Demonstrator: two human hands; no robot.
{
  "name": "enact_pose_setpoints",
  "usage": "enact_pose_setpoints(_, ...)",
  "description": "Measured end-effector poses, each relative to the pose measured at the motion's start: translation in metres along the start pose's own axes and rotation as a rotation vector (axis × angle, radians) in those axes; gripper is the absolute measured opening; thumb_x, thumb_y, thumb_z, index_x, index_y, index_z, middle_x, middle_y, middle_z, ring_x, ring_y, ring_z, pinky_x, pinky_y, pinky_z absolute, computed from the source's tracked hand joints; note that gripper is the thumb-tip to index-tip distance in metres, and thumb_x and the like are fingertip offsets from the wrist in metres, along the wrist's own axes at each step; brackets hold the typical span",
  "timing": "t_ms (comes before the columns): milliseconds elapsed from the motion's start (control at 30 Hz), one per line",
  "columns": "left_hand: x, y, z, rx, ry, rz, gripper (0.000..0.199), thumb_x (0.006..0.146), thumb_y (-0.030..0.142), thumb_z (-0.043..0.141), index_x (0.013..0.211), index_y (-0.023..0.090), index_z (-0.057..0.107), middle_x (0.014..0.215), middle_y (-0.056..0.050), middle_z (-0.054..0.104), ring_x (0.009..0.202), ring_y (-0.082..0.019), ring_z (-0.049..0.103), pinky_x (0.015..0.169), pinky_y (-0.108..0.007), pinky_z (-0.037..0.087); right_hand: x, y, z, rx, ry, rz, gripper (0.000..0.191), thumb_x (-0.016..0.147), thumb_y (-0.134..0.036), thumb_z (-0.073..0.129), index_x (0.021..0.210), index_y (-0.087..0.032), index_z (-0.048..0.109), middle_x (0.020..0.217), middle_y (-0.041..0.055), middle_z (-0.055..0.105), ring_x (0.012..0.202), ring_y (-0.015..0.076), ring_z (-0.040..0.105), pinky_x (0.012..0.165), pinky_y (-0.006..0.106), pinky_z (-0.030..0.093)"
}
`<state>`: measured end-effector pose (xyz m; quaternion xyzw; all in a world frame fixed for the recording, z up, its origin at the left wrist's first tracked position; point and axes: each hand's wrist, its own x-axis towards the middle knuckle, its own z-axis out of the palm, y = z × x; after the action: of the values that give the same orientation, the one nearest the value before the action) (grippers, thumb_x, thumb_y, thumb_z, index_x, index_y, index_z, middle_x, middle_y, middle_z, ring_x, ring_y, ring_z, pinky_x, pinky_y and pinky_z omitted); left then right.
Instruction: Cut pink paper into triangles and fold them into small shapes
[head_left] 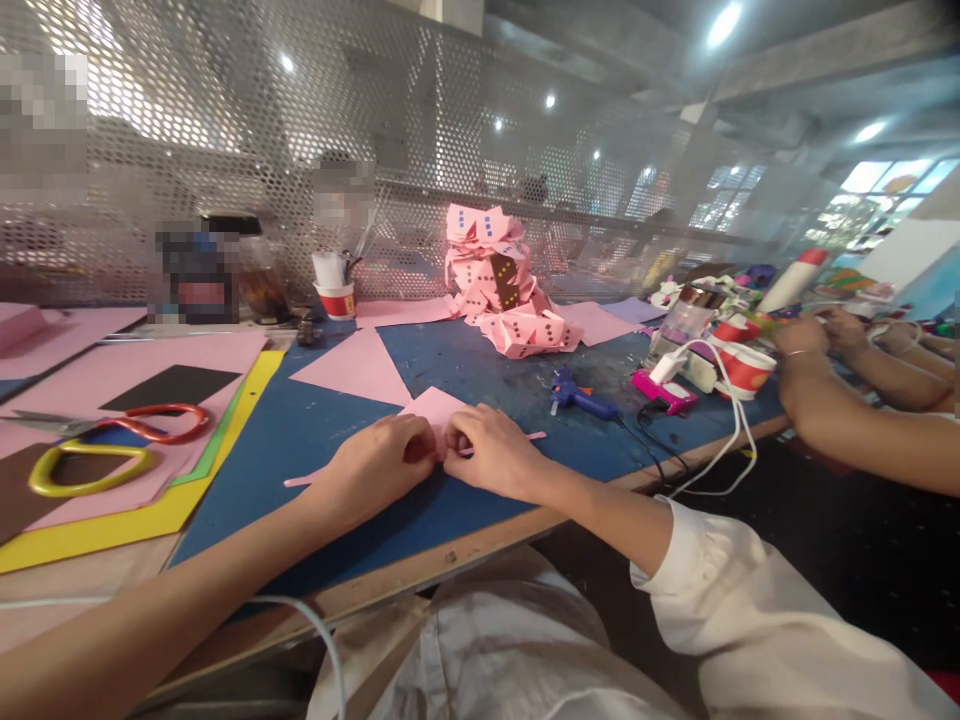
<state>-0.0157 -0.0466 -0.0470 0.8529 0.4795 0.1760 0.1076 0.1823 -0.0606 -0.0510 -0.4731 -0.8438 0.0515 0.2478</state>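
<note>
Near the front edge of the blue table top, my left hand (386, 455) and my right hand (487, 447) meet over a small pink paper piece (435, 403). The fingers of both hands are pinched on its lower part, with the fingertips close together. A thin pink strip (300, 481) sticks out from under my left hand, and a narrow pink end (536, 436) shows beyond my right hand. Just behind lies a flat pink sheet (356, 367). Farther back stands a stack of folded pink paper shapes (491, 275) with blue, yellow and dark dots.
Orange scissors (169, 423) and yellow-handled scissors (90, 470) lie on coloured sheets (247, 400) at left. A blue glue gun (585, 397), pink device (664, 392), white cable (739, 430) and paper cups (742, 368) are at right. Another person's hands (802, 345) work beyond.
</note>
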Motion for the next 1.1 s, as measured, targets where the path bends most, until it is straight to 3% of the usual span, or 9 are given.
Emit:
enact_pose_setpoints(533,0.000,0.000,-0.001,0.000,-0.003,0.052,0.011,0.083,0.027,0.052,0.082,0.022,0.061,0.080,-0.001,0.066,0.074,-0.019,0.060,0.069,-0.029,0.040,-0.005,0.011,-0.005,-0.070,-0.014,0.015,0.012,0.079,-0.022,0.066,0.076,-0.021,0.054,0.081,0.0011,0.062,0.080,0.0182,0.052,0.076,0.030,0.038)
enact_pose_setpoints(1100,0.001,0.004,-0.004,-0.019,0.001,0.051,0.016,0.085,0.031,0.050,0.082,0.022,0.062,0.078,-0.001,0.064,0.071,-0.019,0.059,0.067,-0.030,0.039,-0.024,0.032,-0.021,-0.057,0.029,0.103,0.014,0.077,-0.013,0.064,0.075,-0.021,0.053,0.080,-0.0003,0.060,0.079,0.0162,0.053,0.077,0.028,0.039)
